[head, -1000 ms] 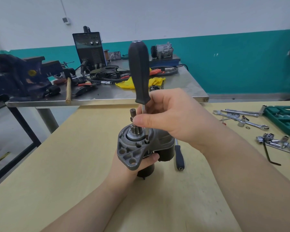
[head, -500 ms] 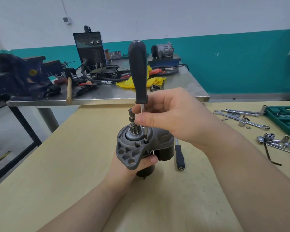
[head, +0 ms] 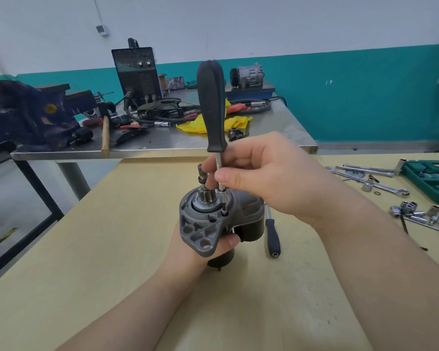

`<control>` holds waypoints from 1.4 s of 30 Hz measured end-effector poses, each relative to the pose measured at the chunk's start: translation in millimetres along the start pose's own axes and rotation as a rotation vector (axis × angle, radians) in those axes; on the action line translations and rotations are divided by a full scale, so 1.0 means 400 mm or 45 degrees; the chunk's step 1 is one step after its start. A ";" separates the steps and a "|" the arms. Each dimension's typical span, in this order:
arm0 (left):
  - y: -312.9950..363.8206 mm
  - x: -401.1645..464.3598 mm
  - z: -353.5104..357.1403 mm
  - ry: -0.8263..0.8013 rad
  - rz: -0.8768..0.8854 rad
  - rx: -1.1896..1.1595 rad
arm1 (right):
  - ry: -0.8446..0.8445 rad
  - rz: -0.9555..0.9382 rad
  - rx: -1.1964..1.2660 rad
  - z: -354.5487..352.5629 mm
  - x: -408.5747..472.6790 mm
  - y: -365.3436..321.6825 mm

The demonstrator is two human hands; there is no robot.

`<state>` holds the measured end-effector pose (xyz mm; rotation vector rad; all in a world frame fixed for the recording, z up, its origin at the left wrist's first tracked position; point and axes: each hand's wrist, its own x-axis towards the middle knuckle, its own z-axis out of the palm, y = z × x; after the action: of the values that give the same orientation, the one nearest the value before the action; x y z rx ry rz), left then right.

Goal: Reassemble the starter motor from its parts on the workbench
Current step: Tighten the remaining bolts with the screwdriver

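Observation:
The starter motor (head: 200, 224) stands upright on the wooden workbench (head: 86, 249), its grey nose housing and pinion gear facing up. My left hand (head: 188, 249) grips the motor body from below and behind, thumb on the flange. A black-handled screwdriver (head: 212, 107) stands vertical, its bit seated in a bolt (head: 224, 212) on the housing top. My right hand (head: 261, 176) pinches the screwdriver's metal shaft just below the handle, thumb in front and fingers behind.
A second black-handled driver (head: 271, 236) lies right of the motor. Wrenches (head: 370, 179), loose sockets (head: 413, 210) and a green tool case (head: 431, 176) sit at the right. Behind stands a steel table (head: 289, 133) with a vise (head: 23, 115), hammer (head: 105, 135), welder (head: 137, 72) and yellow cloth.
The motor and both hands have shifted very slightly left, and my right fingers have turned a little on the shaft. The screwdriver stays upright on the same bolt.

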<state>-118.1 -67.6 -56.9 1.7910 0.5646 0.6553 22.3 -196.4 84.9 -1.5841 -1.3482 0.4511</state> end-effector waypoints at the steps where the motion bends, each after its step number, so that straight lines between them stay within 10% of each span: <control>1: -0.007 0.008 -0.003 0.014 0.012 -0.009 | 0.008 -0.008 -0.017 0.000 0.000 0.000; 42: 0.070 0.028 0.023 -0.072 0.221 0.052 | 0.164 0.073 -0.217 0.012 -0.003 -0.009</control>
<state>-102.1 -74.5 -30.9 1.9053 0.3899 0.7130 16.3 -195.6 85.5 -1.7643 -1.2725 0.2689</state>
